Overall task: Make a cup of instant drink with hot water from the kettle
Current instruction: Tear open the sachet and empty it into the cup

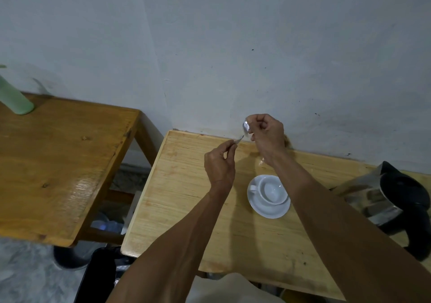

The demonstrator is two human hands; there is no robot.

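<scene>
Two forearms reach mid-frame: left hand (220, 166) pinches a torn strip, right hand (265, 130) grips one silver sachet (245, 126); one cup (270, 189), one kettle (394, 200); no legible writing.

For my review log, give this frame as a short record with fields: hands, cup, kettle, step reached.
left hand: pinching a torn strip
right hand: holding a small silver sachet
cup: white, looks empty, upright on a saucer
kettle: steel with black lid, on the table's right side, untouched
step reached: sachet being opened beyond the cup, nothing poured yet
</scene>
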